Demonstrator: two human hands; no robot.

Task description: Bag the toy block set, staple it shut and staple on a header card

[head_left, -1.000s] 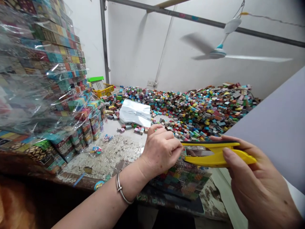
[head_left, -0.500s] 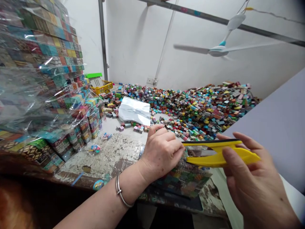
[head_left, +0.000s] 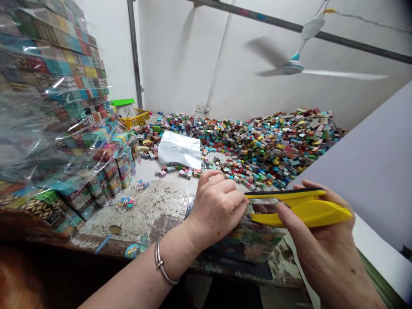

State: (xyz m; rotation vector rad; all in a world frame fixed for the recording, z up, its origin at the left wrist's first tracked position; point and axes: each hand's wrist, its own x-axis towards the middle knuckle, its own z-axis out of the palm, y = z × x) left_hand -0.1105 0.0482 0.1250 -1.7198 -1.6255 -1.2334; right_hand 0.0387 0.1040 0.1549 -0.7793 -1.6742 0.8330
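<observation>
Your right hand (head_left: 325, 236) grasps a yellow plastic hand tool with a black strip along its top edge (head_left: 302, 210), right of centre in the frame. The tool lies nearly level, its two long arms apart at the left end, with a shiny, see-through patch between them. Your left hand (head_left: 219, 206) is clenched at the tool's left tip; you cannot tell from here what, if anything, is pinched inside it.

Below both hands sits one block-shaped bundle of small multicoloured patterned boxes (head_left: 247, 246), glossy on its surface and partly hidden by your left hand. You have one yellow tool, one silvery-white crumpled sheet (head_left: 179, 149) above centre, and two small colourful clusters (head_left: 127, 202) left of centre. The loose boxes (head_left: 277, 146) heaped across the back are too many to count.

The bundle is near the front edge of the worn, paint-flecked table (head_left: 138, 214). Open surface lies left of your left hand, up to the film-wrapped stack of boxes (head_left: 64, 86) at left. A large pale panel (head_left: 370, 159) slants in at right, near your right hand.
</observation>
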